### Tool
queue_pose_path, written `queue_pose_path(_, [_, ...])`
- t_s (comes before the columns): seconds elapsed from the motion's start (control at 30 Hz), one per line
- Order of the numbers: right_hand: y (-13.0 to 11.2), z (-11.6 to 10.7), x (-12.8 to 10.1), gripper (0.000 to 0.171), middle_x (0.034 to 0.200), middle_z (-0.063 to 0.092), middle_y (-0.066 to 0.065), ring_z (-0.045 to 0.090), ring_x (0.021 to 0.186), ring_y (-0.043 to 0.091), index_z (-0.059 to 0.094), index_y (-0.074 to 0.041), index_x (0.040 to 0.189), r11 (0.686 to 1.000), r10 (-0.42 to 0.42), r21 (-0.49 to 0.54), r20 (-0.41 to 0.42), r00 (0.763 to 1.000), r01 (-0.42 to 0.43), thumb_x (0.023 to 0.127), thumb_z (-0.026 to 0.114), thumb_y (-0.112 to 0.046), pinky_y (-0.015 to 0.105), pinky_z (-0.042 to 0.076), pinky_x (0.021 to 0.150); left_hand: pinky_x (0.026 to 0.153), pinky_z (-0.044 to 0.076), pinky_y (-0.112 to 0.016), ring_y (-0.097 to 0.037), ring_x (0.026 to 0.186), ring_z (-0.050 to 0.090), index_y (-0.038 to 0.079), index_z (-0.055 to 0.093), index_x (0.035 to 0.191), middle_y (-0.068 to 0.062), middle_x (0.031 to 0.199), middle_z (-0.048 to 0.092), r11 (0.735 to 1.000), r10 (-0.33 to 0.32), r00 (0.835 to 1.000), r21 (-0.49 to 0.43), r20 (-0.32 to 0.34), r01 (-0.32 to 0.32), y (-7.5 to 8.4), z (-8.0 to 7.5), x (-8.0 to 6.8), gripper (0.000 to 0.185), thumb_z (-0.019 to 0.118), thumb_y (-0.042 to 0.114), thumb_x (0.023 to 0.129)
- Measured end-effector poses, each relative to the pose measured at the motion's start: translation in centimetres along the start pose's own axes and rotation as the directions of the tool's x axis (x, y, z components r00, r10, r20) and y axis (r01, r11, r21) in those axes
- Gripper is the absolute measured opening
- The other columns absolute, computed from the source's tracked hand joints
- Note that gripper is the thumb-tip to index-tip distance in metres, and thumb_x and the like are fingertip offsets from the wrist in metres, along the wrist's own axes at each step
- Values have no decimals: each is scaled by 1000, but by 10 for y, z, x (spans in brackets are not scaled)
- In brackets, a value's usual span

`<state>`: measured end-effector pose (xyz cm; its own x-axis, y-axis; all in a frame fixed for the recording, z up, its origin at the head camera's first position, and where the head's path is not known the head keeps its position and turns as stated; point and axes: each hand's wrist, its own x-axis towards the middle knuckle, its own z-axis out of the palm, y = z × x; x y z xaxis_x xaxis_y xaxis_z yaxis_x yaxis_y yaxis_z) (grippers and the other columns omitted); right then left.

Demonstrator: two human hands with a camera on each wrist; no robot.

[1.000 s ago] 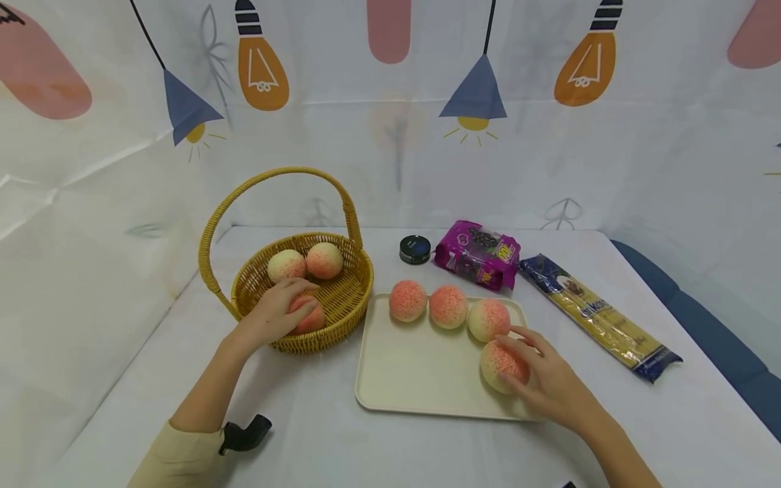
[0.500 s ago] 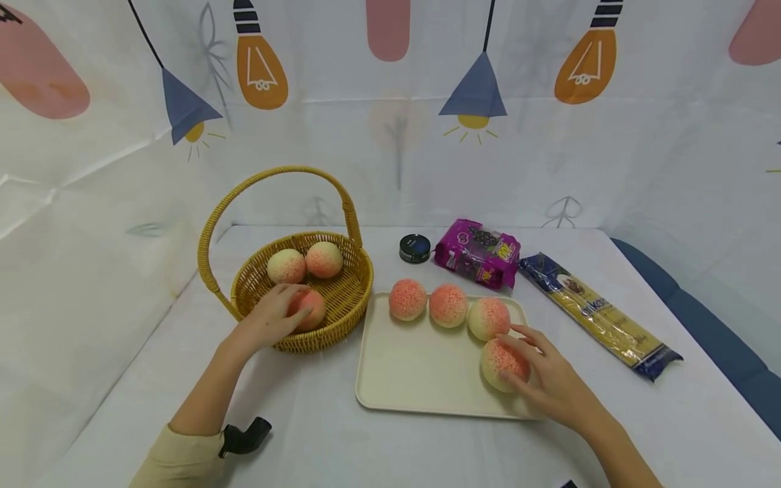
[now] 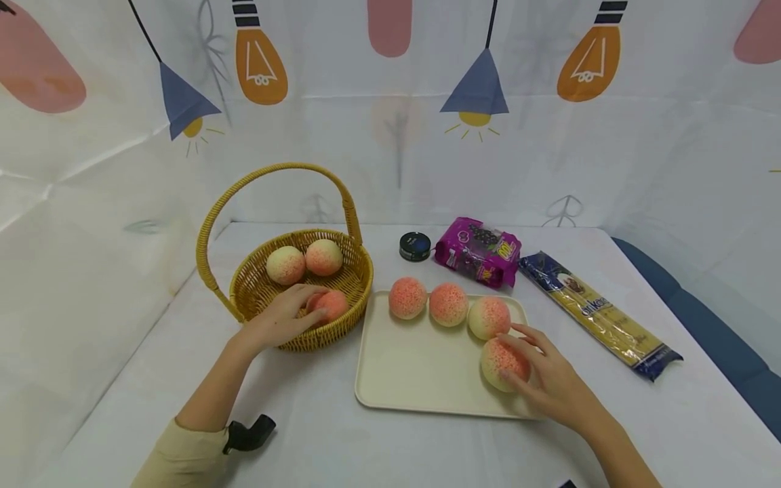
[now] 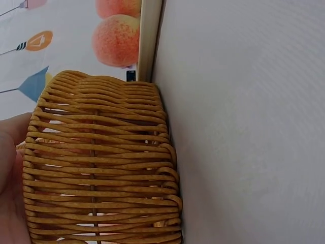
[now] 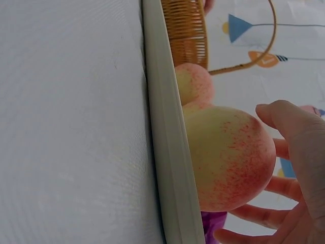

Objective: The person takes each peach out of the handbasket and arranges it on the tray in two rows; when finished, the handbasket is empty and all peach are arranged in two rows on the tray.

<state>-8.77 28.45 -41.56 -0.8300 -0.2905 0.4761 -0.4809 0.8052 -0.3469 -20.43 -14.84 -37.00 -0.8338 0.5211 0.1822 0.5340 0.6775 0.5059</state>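
In the head view, my left hand reaches into the wicker basket with its fingers round a peach near the front right wall. Two more peaches lie at the basket's back. Woven wicker hides most of the held peach in the left wrist view, where part of the hand shows at the edge. My right hand holds a peach on the right side of the cream tray, thumb and fingers spread about it. Several peaches line the tray's back and right.
Behind the tray are a round black tin and a purple snack packet. A long gold-and-blue pasta packet lies at the right. The basket's tall handle arches up over its opening.
My left hand has shifted to the right inside the basket, bringing its peach closer to the right wall. The right hand and its peach have stayed put.
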Motion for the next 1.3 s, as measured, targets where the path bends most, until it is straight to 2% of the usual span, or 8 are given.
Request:
queue_pose_path(0.3, [-3,-3,2,54,130,44,12,51,107,31,55,-19,125,1000,-3,1,-8,1000,3,75,76,-21,56,43,80,93,37,-49,-32,116,44,2,48,128,-18,125,48,999,-37,999,21,-25,38,-4,-3,-4,46,57,27,91])
queue_pose_path(0.47, [-6,-8,4,51,130,45,12,49,110,33,56,-19,124,1000,2,-6,-2,1000,-2,76,74,-21,57,42,82,92,37,-51,-34,117,43,2,46,130,-19,125,46,992,-71,996,100,-45,75,-3,-4,-13,47,55,27,92])
queue_pose_path(0.6, [-11,-12,6,50,130,46,11,45,115,33,57,-17,124,1000,10,-26,3,1000,-10,77,74,-22,58,40,84,88,39,-54,-38,114,46,4,46,130,-20,124,48,973,-128,987,179,-100,145,0,-3,-25,48,50,35,94])
queue_pose_path(0.67, [-14,-14,8,50,130,47,10,44,116,33,57,-16,123,999,-1,-42,-3,1000,1,76,74,-21,57,40,85,87,39,-54,-39,112,48,3,48,128,-21,123,50,964,-137,981,207,-140,165,0,-1,-31,48,47,38,95])
queue_pose_path(0.87, [-20,-16,22,55,127,49,11,47,114,30,56,-14,123,990,-96,-103,-25,995,93,71,77,-18,52,43,84,89,39,-51,-38,106,53,-2,57,117,-21,112,58,946,-89,973,288,-212,149,0,3,-43,44,46,36,96])
queue_pose_path(1.03, [-33,-15,43,57,131,46,11,44,118,29,53,-20,128,983,-161,-91,-13,987,159,75,73,-19,50,44,85,97,31,-52,-36,104,53,-1,62,107,-17,104,62,927,-53,967,348,-248,140,0,7,-50,41,47,36,95])
queue_pose_path(1.17, [-48,-9,67,48,130,47,12,45,117,29,54,-16,125,962,-266,-63,-10,964,265,79,69,-21,49,44,85,103,21,-53,-35,107,51,0,64,103,-16,103,62,923,-46,962,356,-271,144,0,11,-54,40,47,35,94])
queue_pose_path(1.3, [-66,-2,94,38,127,49,14,47,115,29,57,-12,120,929,-365,-65,-11,931,363,85,63,-26,48,45,84,104,18,-52,-37,113,46,0,64,106,-18,107,60,926,-53,963,347,-264,146,1,12,-57,41,47,35,94])
